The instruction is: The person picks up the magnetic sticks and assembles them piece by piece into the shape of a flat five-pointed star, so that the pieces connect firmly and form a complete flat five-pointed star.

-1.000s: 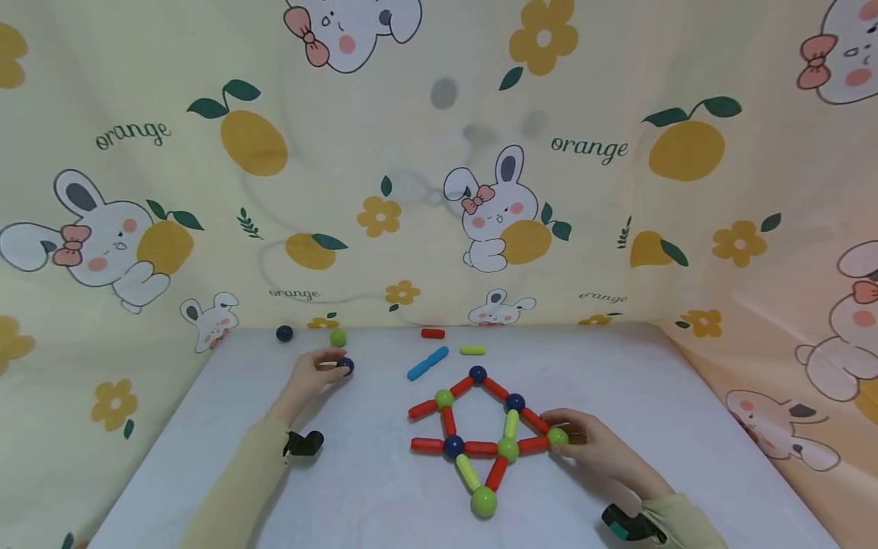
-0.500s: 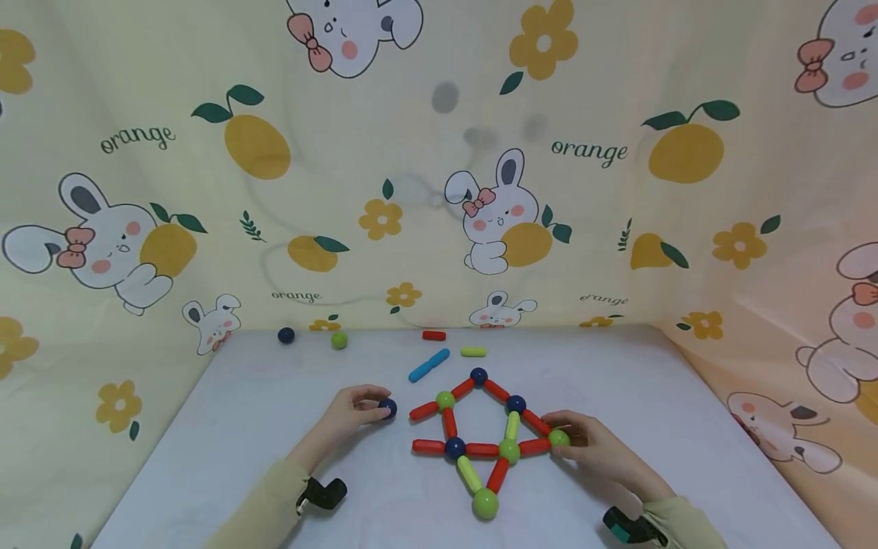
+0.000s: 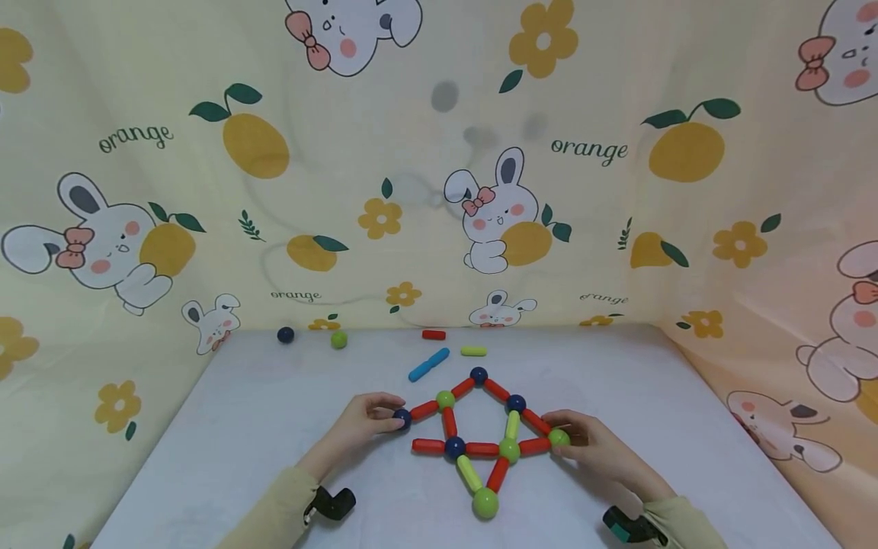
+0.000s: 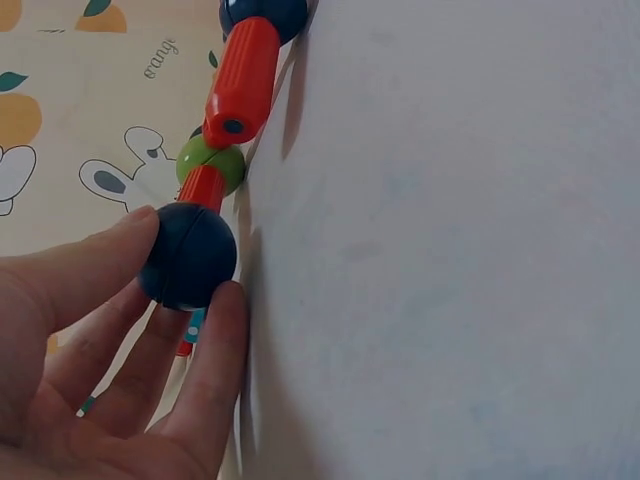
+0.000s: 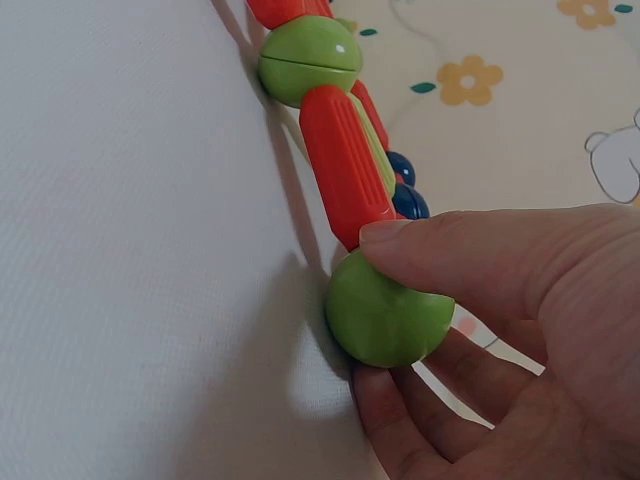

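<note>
My left hand point(image 3: 366, 421) pinches a dark blue ball point(image 4: 190, 257) between thumb and fingers, right at the free end of a red rod point(image 3: 424, 410). That rod leads to a green ball point(image 3: 445, 399) on the left of a frame built from balls and rods. At the frame's right corner, my right hand point(image 3: 588, 444) grips another green ball point(image 5: 388, 312), its thumb on top beside a red rod point(image 5: 345, 160). Below the left hand's rod, a second red rod point(image 3: 428, 447) sticks out leftward from a blue ball point(image 3: 455, 447), its outer end bare.
Behind the frame lie a blue rod point(image 3: 428, 364), a short red rod point(image 3: 434, 335) and a yellow-green rod point(image 3: 473, 351). A loose blue ball point(image 3: 285, 335) and a green ball point(image 3: 339, 339) sit at the back left. A patterned cloth point(image 3: 411, 252) hangs behind the white table point(image 3: 288, 404).
My left hand has carried the blue ball from the back left, rightward and nearer, to the end of the frame's upper-left red rod. My right hand stays on its green ball.
</note>
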Motion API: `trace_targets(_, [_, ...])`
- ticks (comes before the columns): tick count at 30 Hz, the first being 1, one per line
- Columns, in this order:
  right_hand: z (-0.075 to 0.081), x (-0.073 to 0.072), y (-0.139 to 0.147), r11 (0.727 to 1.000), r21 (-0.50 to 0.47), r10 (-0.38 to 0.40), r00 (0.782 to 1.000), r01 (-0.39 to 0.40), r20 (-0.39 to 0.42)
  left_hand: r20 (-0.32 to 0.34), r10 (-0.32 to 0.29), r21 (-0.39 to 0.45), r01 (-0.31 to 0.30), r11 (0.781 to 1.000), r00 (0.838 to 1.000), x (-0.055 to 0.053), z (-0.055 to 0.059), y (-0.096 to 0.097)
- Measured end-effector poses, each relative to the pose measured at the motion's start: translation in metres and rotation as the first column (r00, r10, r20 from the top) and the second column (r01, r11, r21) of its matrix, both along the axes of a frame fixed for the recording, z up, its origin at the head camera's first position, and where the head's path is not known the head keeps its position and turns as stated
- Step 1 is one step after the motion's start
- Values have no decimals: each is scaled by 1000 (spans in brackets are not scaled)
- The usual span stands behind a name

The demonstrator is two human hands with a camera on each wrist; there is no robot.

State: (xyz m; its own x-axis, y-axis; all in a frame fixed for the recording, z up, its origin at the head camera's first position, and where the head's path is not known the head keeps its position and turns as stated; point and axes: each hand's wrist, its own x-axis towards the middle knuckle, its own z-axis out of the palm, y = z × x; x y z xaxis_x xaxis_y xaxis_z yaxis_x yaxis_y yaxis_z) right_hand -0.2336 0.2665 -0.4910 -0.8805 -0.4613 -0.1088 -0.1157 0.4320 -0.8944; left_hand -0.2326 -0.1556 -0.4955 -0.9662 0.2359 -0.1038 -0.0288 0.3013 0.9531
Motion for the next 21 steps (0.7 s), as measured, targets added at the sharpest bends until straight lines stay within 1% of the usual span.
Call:
trace_targets(4, [3, 1, -3, 1000, 9, -1, 1000, 2, -25, -1, 8, -12, -8, 1000, 1000, 2, 0, 1])
trace_targets(8, [15, 3, -13, 999, 27, -22, 994, 25, -103, 3, -7, -12, 7, 1000, 1000, 2, 0, -1])
trace_targets(11, [26, 4, -27, 999, 38, -31, 984, 39, -177, 8, -26, 3, 26, 1000, 1000, 2, -1, -3])
trace_targets(13, [32, 5, -40, 998, 41, -28, 977, 38, -210, 14, -35, 13, 35, 999, 999, 3, 0, -3])
trace_targets(15, [36, 6, -53, 999, 35, -18, 973, 26, -230, 22, -39, 22, 39, 999, 999, 4, 0, -3])
trace_targets(17, [39, 7, -68, 1000, 17, -4, 973, 8, -230, 28, -40, 31, 40, 999, 999, 5, 1, -2])
trace_targets(21, [36, 6, -95, 998, -8, 53, 974, -57, -222, 43, -39, 47, 37, 998, 998, 7, 1, 0])
